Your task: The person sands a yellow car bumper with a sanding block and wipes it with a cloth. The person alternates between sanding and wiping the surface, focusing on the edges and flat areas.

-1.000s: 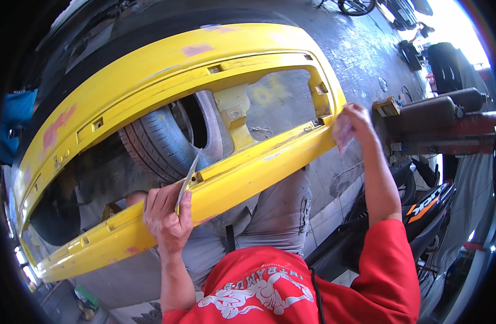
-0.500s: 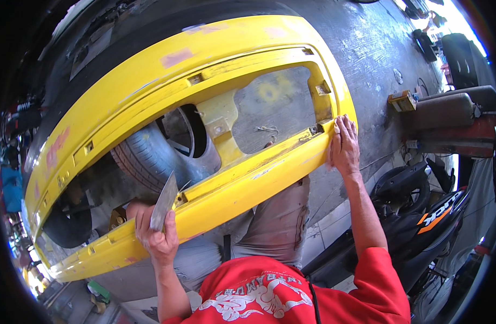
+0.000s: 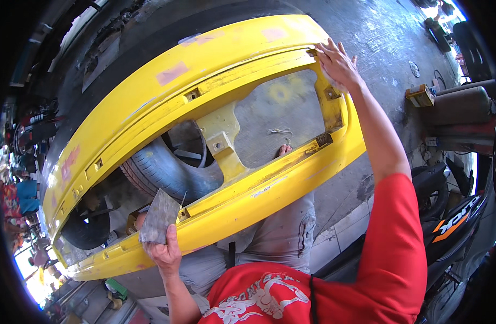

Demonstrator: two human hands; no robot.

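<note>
A long yellow car bumper with pinkish patches and scuffs lies across the view, tilted up toward the right. At its far right corner my right hand rests with stretched, spread fingers over the outer edge. Something pale shows at the edge of that palm, too hidden to name. My left hand grips a flat, grey, smudged rectangular plate by its lower end, thumb on the face turned to me. The plate stands in front of the bumper's near bar, beside a bracket with a hole.
Inside the bumper's opening a tyre lies on the concrete floor, with thin cord farther right. At the right are a black motorcycle with an orange stripe, a yellow box and a brown padded seat.
My right hand has moved from the near right part of the bumper up to its far right corner. The plate in my left hand has turned from nearly edge-on to face me.
</note>
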